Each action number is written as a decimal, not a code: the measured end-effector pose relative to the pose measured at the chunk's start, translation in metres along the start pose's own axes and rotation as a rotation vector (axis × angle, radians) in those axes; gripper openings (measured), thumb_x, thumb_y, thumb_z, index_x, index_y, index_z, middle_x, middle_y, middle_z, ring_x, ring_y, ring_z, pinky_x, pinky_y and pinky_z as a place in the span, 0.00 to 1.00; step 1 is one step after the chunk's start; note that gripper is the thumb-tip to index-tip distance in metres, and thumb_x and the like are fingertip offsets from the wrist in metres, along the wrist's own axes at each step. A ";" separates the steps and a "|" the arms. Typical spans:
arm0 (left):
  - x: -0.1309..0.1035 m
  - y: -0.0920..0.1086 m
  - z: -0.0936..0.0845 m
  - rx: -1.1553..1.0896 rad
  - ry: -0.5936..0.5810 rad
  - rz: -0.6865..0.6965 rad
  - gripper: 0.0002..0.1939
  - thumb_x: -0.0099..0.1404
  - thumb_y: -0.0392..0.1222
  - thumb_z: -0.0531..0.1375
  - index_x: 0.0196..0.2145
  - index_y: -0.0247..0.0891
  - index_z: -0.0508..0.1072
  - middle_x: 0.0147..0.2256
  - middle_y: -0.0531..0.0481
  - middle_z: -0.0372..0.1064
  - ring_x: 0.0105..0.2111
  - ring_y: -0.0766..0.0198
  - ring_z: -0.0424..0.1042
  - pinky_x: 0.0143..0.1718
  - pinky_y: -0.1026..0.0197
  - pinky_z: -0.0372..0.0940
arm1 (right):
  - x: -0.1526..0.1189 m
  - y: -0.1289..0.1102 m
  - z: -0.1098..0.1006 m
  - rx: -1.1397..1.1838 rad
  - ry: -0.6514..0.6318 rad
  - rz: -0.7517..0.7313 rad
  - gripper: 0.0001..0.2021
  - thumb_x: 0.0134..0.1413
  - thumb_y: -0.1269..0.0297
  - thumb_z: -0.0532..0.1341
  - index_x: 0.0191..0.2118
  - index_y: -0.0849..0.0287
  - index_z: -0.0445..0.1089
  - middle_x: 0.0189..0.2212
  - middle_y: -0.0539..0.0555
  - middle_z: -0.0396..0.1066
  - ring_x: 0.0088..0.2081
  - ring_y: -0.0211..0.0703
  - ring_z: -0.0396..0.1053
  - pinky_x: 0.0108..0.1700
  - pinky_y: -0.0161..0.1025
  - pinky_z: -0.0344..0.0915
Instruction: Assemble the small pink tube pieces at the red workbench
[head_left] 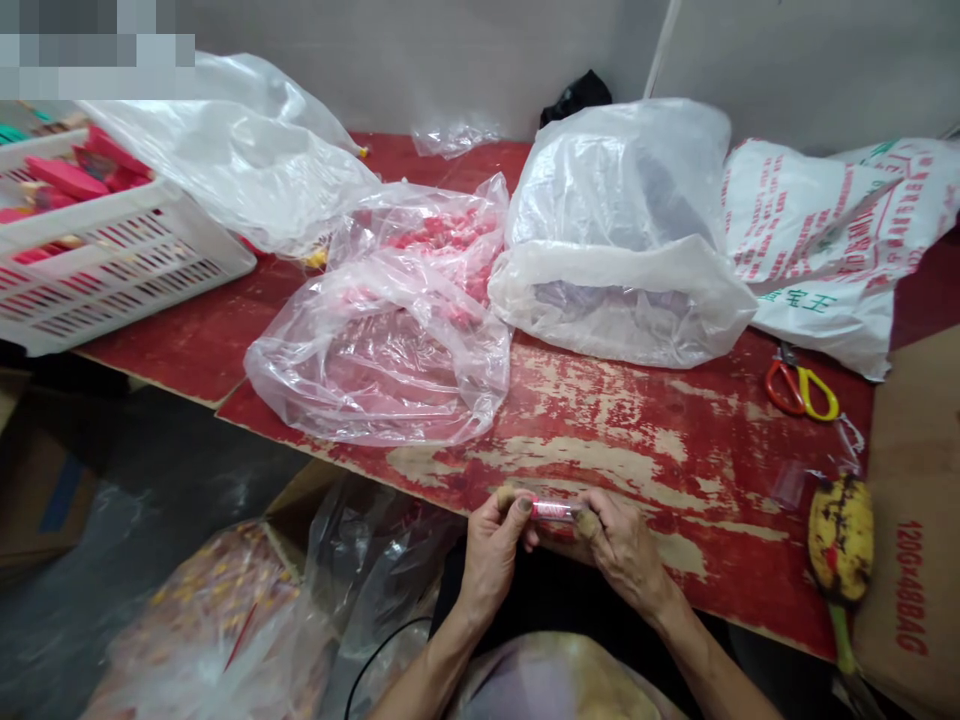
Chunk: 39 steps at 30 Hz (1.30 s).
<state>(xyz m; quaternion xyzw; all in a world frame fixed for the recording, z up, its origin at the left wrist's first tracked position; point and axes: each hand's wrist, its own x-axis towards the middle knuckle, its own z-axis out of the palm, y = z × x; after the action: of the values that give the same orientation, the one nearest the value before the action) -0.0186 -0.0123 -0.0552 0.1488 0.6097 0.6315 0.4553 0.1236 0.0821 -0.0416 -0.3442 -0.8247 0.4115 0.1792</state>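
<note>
Near the front edge of the worn red table (600,400), a small see-through tube (553,511) with pink on its left end lies level between my two hands. My left hand (493,540) pinches the tube's pink end between thumb and fingers. At the other end, my right hand (621,545) has its thumb and fingers closed on the tube's darker tip. What the tube contains is too small to tell. Beyond my hands, an open plastic bag (390,375) lies with small pink pieces (450,235) in its far part.
A stuffed translucent bag (615,200) and a white printed sack (817,240) stand behind. Scissors (802,390), a spotted banana (841,540) and a cardboard box (911,520) are at right. A white basket (112,270) holds pink items at left. A filled bag (225,600) sits below the table.
</note>
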 end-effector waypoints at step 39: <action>0.011 0.018 0.021 -0.221 -0.076 -0.259 0.33 0.60 0.68 0.51 0.31 0.31 0.73 0.21 0.48 0.70 0.16 0.72 0.63 0.20 0.68 0.57 | -0.026 -0.025 0.020 0.111 -0.184 -0.276 0.06 0.61 0.67 0.52 0.41 0.57 0.64 0.29 0.51 0.69 0.28 0.37 0.66 0.31 0.34 0.62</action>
<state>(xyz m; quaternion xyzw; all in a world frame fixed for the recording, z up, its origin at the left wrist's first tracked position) -0.0161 0.0123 -0.0389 0.0420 0.5328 0.6247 0.5693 0.1200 0.0417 -0.0341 -0.1783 -0.8529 0.4579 0.1764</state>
